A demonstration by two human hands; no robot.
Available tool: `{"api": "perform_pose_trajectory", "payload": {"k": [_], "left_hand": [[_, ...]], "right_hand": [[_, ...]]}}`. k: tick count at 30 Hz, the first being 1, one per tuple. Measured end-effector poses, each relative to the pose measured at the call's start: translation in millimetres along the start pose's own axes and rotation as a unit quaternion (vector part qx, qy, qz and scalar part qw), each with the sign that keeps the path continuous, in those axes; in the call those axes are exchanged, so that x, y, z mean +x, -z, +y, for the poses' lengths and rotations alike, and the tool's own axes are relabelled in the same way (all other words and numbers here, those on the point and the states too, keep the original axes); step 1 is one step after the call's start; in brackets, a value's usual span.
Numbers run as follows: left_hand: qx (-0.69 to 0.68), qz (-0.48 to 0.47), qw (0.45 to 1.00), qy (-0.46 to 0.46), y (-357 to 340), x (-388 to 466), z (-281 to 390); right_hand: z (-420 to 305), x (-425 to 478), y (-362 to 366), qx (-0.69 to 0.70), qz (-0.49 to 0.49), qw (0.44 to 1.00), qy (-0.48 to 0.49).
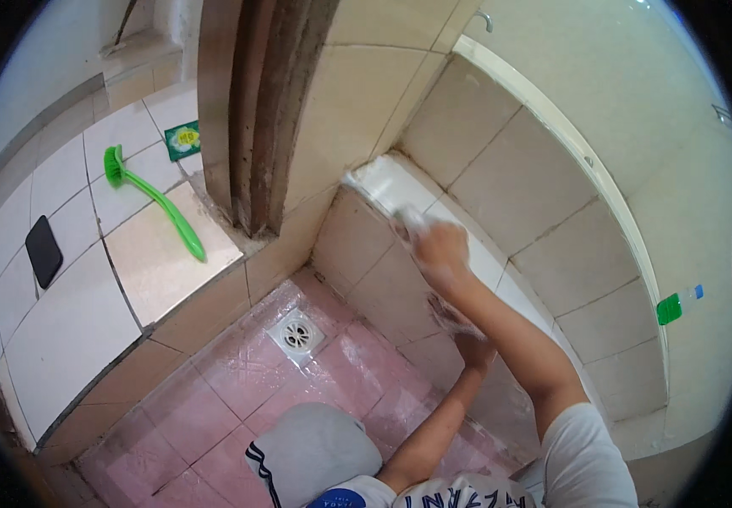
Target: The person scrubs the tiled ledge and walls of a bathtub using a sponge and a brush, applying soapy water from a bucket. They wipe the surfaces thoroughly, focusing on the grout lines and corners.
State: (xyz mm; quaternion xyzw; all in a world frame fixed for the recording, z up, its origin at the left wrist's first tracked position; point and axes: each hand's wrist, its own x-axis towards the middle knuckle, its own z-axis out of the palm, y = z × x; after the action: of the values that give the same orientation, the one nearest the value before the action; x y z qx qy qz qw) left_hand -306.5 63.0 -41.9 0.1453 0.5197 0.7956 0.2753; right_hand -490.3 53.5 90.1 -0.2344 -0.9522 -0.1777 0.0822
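My right hand [441,249] is closed around a small pale object [409,219], too blurred to name, at the edge of a white tiled ledge [461,223]. White suds coat the ledge's far end. Lower down, my left hand [467,340] is against or close to the beige tiled face [369,270] below the ledge. Foam covers its fingers, and whether they hold anything is unclear.
A green long-handled scrub brush [164,202], a green packet [182,141] and a dark flat phone-like object [43,252] lie on the raised white-tiled floor. A drain [296,334] sits in the wet pink floor. A bottle of green liquid [670,309] stands on the right-hand rim.
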Motion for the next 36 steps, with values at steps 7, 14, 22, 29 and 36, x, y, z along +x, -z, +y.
{"api": "perform_pose_trajectory", "payload": {"k": [7, 14, 22, 29, 36], "left_hand": [[0.146, -0.085, 0.985, -0.013, -10.2, -11.8, -31.2], [0.037, 0.047, 0.995, -0.074, -12.6, -2.4, -48.1], [0.181, -0.071, 0.981, 0.017, -19.7, -30.9, -21.2], [0.12, -0.008, 0.992, -0.037, -18.1, -22.9, -24.7], [0.105, 0.023, 0.994, -0.035, -13.6, -16.6, -24.8]], "right_hand": [[-39.6, 78.8, -6.7, 0.063, 0.081, 0.994, 0.032], [5.7, -9.9, -5.7, 0.042, 0.047, 0.998, 0.017], [1.3, 49.4, -32.7, 0.001, 0.081, 0.995, 0.051], [-15.1, 52.3, -15.3, 0.039, 0.083, 0.996, 0.019], [0.0, -6.9, -5.7, 0.033, 0.072, 0.997, -0.023]]}}
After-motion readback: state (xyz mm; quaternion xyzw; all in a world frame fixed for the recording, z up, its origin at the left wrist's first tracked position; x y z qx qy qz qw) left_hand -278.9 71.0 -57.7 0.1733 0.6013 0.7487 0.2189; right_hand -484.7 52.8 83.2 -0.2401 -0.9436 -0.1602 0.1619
